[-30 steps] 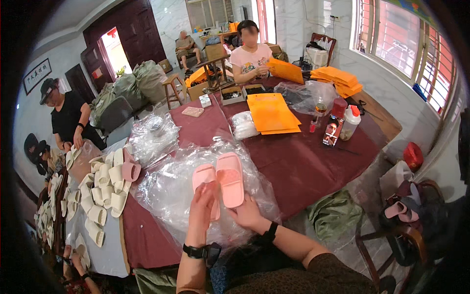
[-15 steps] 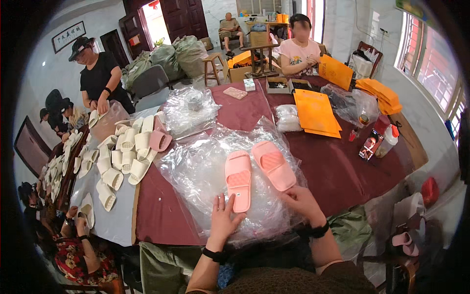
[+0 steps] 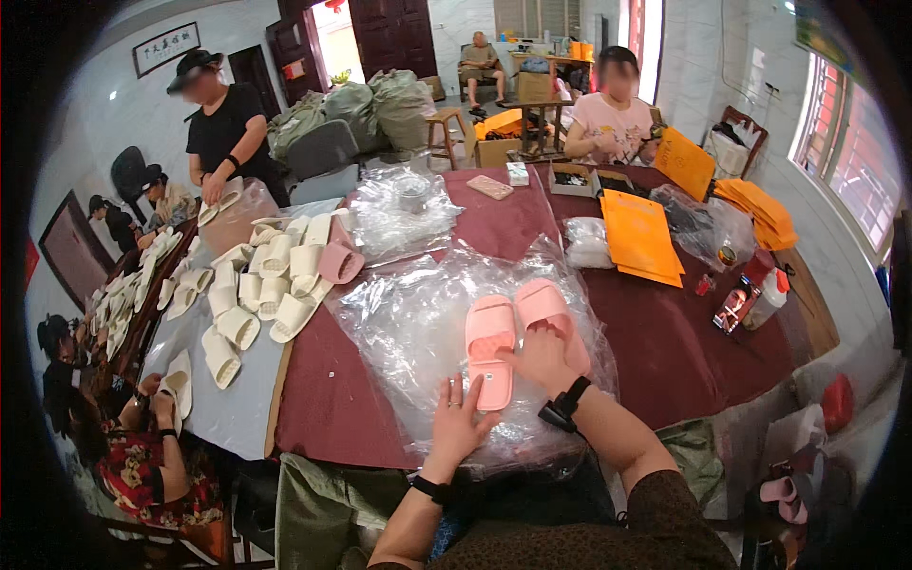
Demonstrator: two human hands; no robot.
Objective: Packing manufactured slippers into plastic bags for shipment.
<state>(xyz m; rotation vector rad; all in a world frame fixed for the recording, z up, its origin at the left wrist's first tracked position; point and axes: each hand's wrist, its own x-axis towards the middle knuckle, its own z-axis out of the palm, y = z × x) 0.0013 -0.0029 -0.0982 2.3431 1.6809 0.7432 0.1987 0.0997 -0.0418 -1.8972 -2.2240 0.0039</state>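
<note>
Two pink slippers lie side by side on clear plastic bags [image 3: 399, 313], toes pointing away from me. The left slipper [image 3: 491, 328] has a small pale label at its heel. Beside that heel my left hand [image 3: 459, 427] rests with fingers outstretched, the fingertips touching or nearly touching the slipper's edge. My right hand [image 3: 541, 363] reaches over the right slipper [image 3: 554, 309], its fingers at the strap and its thumb stretched out to the left slipper. It hides part of the right slipper's footbed. Neither hand visibly grips anything.
Cream slippers [image 3: 274, 256] are heaped to the left, with one dusty-pink slipper [image 3: 340, 262] among them. Orange envelopes [image 3: 641, 237], white packets [image 3: 586, 242], a propped phone [image 3: 736, 304] and a bottle [image 3: 766, 302] stand right. Co-workers sit and stand around the table.
My right hand has moved up and left from the right slipper's heel onto its strap. The two slippers now lie closer together. My left hand stays by the left heel.
</note>
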